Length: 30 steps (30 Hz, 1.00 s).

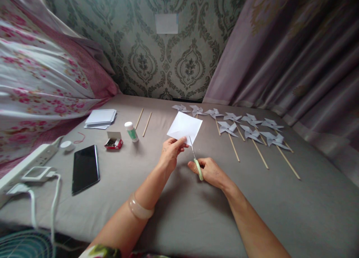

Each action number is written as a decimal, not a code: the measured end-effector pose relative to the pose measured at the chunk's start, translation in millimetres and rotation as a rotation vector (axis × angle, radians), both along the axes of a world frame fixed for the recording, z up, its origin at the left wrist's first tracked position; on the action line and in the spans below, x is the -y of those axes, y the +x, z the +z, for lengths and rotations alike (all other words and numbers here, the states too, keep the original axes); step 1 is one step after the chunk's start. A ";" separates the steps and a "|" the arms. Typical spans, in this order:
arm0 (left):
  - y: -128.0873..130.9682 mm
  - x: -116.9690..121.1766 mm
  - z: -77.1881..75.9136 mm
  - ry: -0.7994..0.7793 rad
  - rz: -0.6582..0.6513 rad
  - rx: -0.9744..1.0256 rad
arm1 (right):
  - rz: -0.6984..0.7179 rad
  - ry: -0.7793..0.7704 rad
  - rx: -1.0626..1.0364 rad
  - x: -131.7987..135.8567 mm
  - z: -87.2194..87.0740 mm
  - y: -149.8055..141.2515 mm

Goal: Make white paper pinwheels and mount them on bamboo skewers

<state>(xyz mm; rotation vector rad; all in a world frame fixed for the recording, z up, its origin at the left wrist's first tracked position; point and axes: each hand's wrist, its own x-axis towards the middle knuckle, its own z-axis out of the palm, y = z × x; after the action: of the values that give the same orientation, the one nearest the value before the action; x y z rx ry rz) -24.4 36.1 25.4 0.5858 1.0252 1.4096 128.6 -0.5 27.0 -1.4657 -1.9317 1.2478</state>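
Note:
A square sheet of white paper (185,125) is pinched by its near edge in my left hand (171,149), raised above the grey cloth. My right hand (210,171) grips a pair of scissors (198,168) by pale green handles. The scissor blades meet the near corner of the sheet, just right of my left fingers. I cannot tell how deep any cut goes. To the right lie several white paper pinwheels (228,128) on wooden sticks, in rough rows.
Left of my hands are a glue bottle (131,132), two loose wooden sticks (147,124), a small red box (113,141) of dark bits, a paper stack (100,118), a black phone (86,169), a white lid (67,146) and a power strip (42,157) with cables. Curtains (269,45) hang at right.

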 end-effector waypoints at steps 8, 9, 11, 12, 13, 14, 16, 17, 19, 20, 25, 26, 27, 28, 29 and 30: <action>0.1 -0.8 -1.2 0.009 0.010 0.007 | -0.020 -0.030 0.045 0.3 3.1 -1.4; 0.2 -1.0 -1.0 0.007 0.011 0.009 | -0.022 -0.030 0.048 0.2 3.1 -1.4; 0.3 -1.4 -0.7 0.003 0.013 0.009 | -0.027 -0.026 0.054 0.0 3.1 -1.3; 0.2 -1.5 -0.7 0.003 0.012 0.007 | -0.031 -0.022 0.055 -0.2 3.0 -1.3; 0.0 -1.7 -0.7 0.003 0.013 0.005 | -0.035 -0.020 0.055 -0.4 2.8 -1.3; -0.1 -1.8 -0.7 0.003 0.015 0.002 | -0.039 -0.016 0.054 -0.6 2.5 -1.2; -0.7 -2.0 -0.9 0.002 0.026 -0.003 | -0.044 -0.007 0.057 -1.1 1.8 -1.1; -1.0 -2.1 -1.0 0.003 0.031 -0.005 | -0.047 0.000 0.062 -1.2 1.4 -1.1; -1.6 -2.1 -1.2 0.006 0.036 -0.010 | -0.053 0.014 0.072 -1.2 1.2 -1.3; -2.0 -2.1 -1.2 0.008 0.037 -0.013 | -0.057 0.021 0.077 -1.1 1.4 -1.5; -2.9 -2.1 -1.0 0.008 0.040 -0.023 | -0.078 0.037 0.090 0.3 3.7 -3.2; -3.0 -2.3 -1.0 0.010 0.040 -0.023 | -0.081 0.037 0.093 0.3 3.7 -3.3; -2.9 -2.5 -1.1 0.011 0.039 -0.023 | -0.083 0.037 0.096 0.2 3.5 -3.4; -2.9 -2.7 -1.2 0.012 0.039 -0.023 | -0.086 0.040 0.101 0.0 2.9 -3.4; -2.8 -2.8 -1.4 0.011 0.039 -0.023 | -0.088 0.044 0.107 -0.2 2.2 -3.3; -2.8 -2.9 -1.4 0.009 0.040 -0.022 | -0.090 0.049 0.113 -0.6 1.3 -3.1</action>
<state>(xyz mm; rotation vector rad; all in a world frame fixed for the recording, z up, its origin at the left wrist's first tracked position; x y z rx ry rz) -27.1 39.0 23.9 0.5918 1.0541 1.4459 125.5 0.1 28.3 -1.6107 -1.9294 1.0922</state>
